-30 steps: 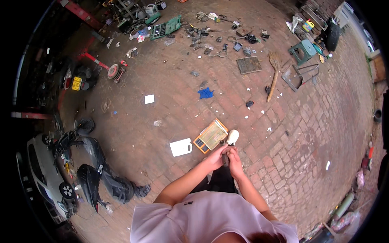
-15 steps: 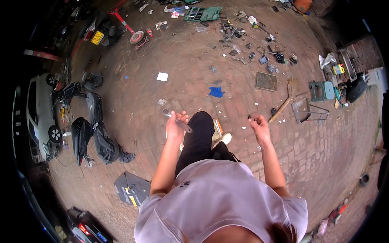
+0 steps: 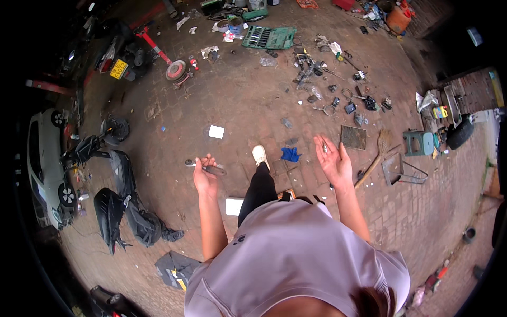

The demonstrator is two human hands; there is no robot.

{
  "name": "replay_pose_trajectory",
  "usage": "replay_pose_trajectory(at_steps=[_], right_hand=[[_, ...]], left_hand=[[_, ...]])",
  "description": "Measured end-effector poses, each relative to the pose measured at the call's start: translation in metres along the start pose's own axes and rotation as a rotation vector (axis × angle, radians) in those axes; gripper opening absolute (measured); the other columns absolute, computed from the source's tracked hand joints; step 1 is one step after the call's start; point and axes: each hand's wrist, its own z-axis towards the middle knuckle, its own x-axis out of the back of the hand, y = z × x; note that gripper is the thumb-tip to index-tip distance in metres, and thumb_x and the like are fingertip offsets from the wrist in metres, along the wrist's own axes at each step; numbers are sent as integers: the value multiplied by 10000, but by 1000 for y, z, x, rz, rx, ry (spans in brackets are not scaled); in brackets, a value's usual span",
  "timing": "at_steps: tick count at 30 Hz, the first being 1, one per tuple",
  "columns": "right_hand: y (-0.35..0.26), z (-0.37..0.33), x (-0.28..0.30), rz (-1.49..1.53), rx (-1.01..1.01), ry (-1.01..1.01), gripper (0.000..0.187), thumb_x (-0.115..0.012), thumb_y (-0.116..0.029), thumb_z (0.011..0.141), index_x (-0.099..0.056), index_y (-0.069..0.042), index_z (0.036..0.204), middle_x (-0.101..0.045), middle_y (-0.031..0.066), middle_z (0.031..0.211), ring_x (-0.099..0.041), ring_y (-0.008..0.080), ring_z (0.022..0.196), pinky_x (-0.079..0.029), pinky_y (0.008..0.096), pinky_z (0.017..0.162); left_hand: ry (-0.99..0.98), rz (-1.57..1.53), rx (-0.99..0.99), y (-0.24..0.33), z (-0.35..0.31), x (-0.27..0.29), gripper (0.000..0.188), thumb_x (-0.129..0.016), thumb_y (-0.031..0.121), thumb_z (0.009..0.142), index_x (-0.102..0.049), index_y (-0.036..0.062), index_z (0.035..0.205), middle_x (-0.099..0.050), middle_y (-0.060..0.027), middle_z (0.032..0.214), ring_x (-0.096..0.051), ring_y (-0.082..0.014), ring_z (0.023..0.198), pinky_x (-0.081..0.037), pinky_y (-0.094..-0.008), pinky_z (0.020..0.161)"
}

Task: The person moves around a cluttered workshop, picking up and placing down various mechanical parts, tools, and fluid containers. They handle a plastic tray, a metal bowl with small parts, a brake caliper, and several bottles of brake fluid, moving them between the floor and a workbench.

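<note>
In my left hand (image 3: pixel 205 177) lies a ratchet wrench (image 3: pixel 216 170), its round silver head sticking out past the thumb and its dark handle pointing right. The other fingers curl up loosely around it. My right hand (image 3: pixel 336 165) is turned palm up with its fingers spread. A small silvery metal piece (image 3: pixel 325 149) rests against those fingers; its exact kind is too small to make out. Below the hands, one white shoe (image 3: pixel 260 157) stands forward on the brick floor. Just left of my right hand lies a blue cloth (image 3: pixel 290 154).
Ahead are a green socket case (image 3: pixel 269 38) and scattered small parts (image 3: pixel 311 68). To the right lie a flat panel (image 3: pixel 353 137), a broom (image 3: pixel 379 153), a metal frame (image 3: pixel 404 171) and a green stool (image 3: pixel 418 143). Black scooter panels (image 3: pixel 124 195) lie left; a red jack (image 3: pixel 176 71) stands far left.
My right hand has gone from a pinch to an upturned, spread palm. My left hand has shifted left and down with the ratchet. One foot has stepped forward, and the ground shows farther ahead.
</note>
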Motion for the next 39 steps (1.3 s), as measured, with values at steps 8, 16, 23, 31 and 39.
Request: replay_pose_trajectory(at_steps=[8, 16, 23, 31, 39], right_hand=[[48, 140, -128, -62, -59, -205, 514, -369, -210, 954, -252, 119, 1330, -247, 240, 1424, -260, 307, 1336, -285, 371, 1087], [66, 297, -168, -358, 5, -66, 429, -433, 43, 861, -349, 135, 1272, -381, 249, 1344, -396, 287, 1262, -373, 319, 1040], [33, 453, -186, -405, 184, 223, 323, -393, 15, 917, -384, 162, 1204, -478, 277, 1226, -527, 287, 1132, -471, 297, 951], [32, 568, -272, -422, 201, 271, 301, -395, 1, 920, -423, 135, 1188, -531, 237, 1179, -569, 266, 1073, -503, 274, 894], [43, 620, -295, -344, 465, 486, 308, -417, -9, 915, -450, 72, 1210, -549, 181, 1185, -591, 197, 1011, -514, 229, 813]], left_hand=[[-422, 326, 180, 73, 98, -147, 265, -502, 226, 926, -555, -21, 1010, -595, -178, 1087, -608, -269, 967, -488, -352, 804], [-583, 331, 276, 116, 218, -206, 275, -468, 163, 935, -516, -53, 1100, -565, -203, 1136, -582, -283, 1039, -476, -346, 878], [-280, 371, 196, 183, 350, -232, 241, -468, 127, 926, -523, -21, 1108, -566, -201, 1143, -583, -300, 1037, -486, -345, 844], [-181, 380, 146, 266, 478, -294, 231, -461, 111, 924, -524, -38, 1088, -578, -190, 1115, -585, -284, 1022, -470, -338, 832], [-355, 538, 313, 307, 645, -377, 224, -461, 100, 918, -524, -29, 1091, -570, -176, 1130, -581, -283, 1027, -461, -340, 835]])
